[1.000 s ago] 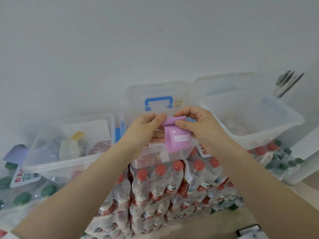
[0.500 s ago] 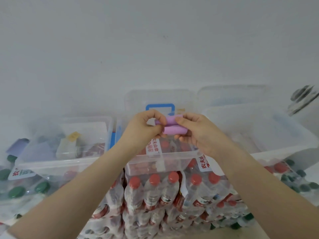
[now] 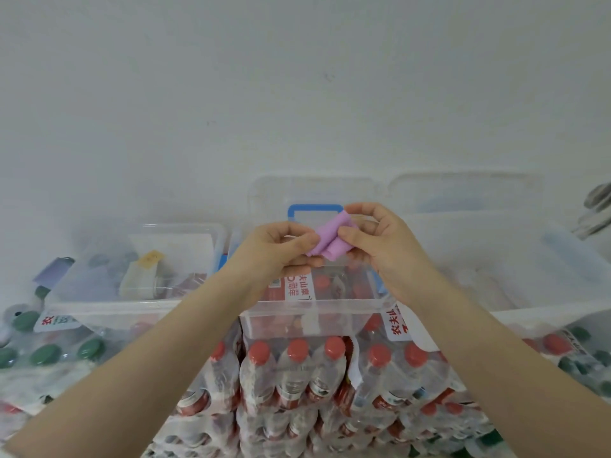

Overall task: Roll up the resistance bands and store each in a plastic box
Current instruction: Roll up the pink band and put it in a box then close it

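A purple resistance band (image 3: 330, 239), rolled into a short thick bundle, is pinched between both hands above the middle clear plastic box (image 3: 314, 312). My left hand (image 3: 277, 249) grips its left end with thumb and fingers. My right hand (image 3: 380, 239) holds its right end, fingers curled over the top. The box is open, its lid with a blue handle (image 3: 314, 209) standing up behind it against the wall.
A clear box (image 3: 132, 302) at the left holds mixed items. A larger clear box (image 3: 515, 259) stands at the right, lid raised. All sit on shrink-wrapped packs of red-capped bottles (image 3: 297, 368); green-capped bottles (image 3: 46, 352) lie at the left. A white wall rises behind.
The band hung partly unrolled with its label showing a second ago; now it is wound into a tight bundle. Both hands stayed over the middle box, the roll tilting up to the right.
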`<state>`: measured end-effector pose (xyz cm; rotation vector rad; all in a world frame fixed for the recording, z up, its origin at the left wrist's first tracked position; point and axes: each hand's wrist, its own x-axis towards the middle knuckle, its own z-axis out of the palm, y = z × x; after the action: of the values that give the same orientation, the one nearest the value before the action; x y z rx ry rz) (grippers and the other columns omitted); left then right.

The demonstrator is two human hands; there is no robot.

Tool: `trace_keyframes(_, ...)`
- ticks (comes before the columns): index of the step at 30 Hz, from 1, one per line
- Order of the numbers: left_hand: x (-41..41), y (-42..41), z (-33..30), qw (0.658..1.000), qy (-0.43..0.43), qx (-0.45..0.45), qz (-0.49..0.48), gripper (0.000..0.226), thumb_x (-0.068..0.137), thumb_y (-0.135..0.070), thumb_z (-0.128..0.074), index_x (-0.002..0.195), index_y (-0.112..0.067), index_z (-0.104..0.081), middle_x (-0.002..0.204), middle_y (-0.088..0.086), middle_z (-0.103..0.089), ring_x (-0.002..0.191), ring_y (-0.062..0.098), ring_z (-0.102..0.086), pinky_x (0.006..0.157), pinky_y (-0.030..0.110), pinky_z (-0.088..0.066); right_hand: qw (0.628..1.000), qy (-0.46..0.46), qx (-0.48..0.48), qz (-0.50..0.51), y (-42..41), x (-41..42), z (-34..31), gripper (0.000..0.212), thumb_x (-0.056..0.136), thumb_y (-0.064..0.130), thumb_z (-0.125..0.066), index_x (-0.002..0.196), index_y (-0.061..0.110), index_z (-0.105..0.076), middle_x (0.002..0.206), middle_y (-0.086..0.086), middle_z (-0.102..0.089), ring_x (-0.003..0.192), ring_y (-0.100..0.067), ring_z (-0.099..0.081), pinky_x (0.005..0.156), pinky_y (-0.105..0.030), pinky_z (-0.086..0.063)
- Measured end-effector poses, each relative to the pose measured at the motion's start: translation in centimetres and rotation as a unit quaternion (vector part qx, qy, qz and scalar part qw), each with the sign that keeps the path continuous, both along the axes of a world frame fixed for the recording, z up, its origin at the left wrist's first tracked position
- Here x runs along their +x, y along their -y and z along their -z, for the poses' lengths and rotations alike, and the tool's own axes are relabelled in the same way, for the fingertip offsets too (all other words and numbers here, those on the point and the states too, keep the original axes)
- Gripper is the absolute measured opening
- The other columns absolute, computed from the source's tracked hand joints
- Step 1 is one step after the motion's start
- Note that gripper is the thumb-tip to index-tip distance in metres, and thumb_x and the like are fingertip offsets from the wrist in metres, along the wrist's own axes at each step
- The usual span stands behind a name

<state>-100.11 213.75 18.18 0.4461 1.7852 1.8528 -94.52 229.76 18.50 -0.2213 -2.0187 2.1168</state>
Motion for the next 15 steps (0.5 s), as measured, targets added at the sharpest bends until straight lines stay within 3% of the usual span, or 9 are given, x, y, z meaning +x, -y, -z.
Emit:
trace_keyframes(4,0.9,-0.4,-0.2,0.997,-0.058,-0.013,0.054,0.034,0.083,-0.01,-0.063,0.107,-0.032,-0.055,0.07,0.001,-0.074,0.067,0.015,-0.07,0.065,0.021,-0.056,1.0,0.015,0.009,-0.003,0.2,-0.2,-0.2,0.018,0.084,0.004,-0.061,0.094,0.017,-0.056,0.083,-0.005,-0.068,0.067,-0.016,-0.065,0.062,-0.026,-0.055)
trace_keyframes(7,1.3,-0.3,-0.3,0.978,-0.188,-0.068,0.065,0.059,0.082,-0.013,-0.064,0.124,-0.046,-0.038,0.063,-0.008,-0.071,0.064,0.007,-0.068,0.066,0.013,-0.05,0.993,0.051,-0.089,-0.058,0.0,0.0,-0.4,0.017,0.084,0.003,-0.059,0.098,0.013,-0.057,0.085,-0.008,-0.066,0.066,-0.017,-0.067,0.059,-0.028,-0.058)
trace_keyframes(9,1.3,-0.2,-0.3,0.955,-0.263,-0.112,0.081,0.068,0.082,-0.017,-0.066,0.124,-0.056,-0.028,0.062,-0.012,-0.068,0.064,0.003,-0.065,0.07,0.013,-0.048,0.981,0.078,-0.154,-0.085,-0.2,0.1,-0.4,0.024,0.084,0.004,-0.058,0.107,0.009,-0.054,0.087,-0.011,-0.066,0.07,-0.021,-0.068,0.064,-0.033,-0.06)
trace_keyframes(11,1.1,0.0,-0.2,0.938,-0.292,-0.135,0.128,0.078,0.077,-0.019,-0.071,0.121,-0.061,-0.023,0.07,-0.011,-0.068,0.071,0.007,-0.066,0.077,0.021,-0.051,0.98,0.094,-0.147,-0.095,-0.3,0.2,-0.3,0.033,0.083,0.004,-0.06,0.115,0.008,-0.052,0.092,-0.011,-0.067,0.075,-0.022,-0.069,0.067,-0.034,-0.06)
trace_keyframes(15,0.3,0.1,0.1,0.872,-0.413,-0.224,0.136,0.083,0.066,-0.032,-0.08,0.131,-0.043,-0.029,0.099,-0.016,-0.054,0.085,-0.003,-0.054,0.078,0.012,-0.045,0.985,0.111,-0.113,-0.075,-0.4,0.1,0.1,0.041,0.079,0.003,-0.064,0.117,0.008,-0.051,0.108,-0.015,-0.064,0.088,-0.026,-0.067,0.079,-0.038,-0.057)
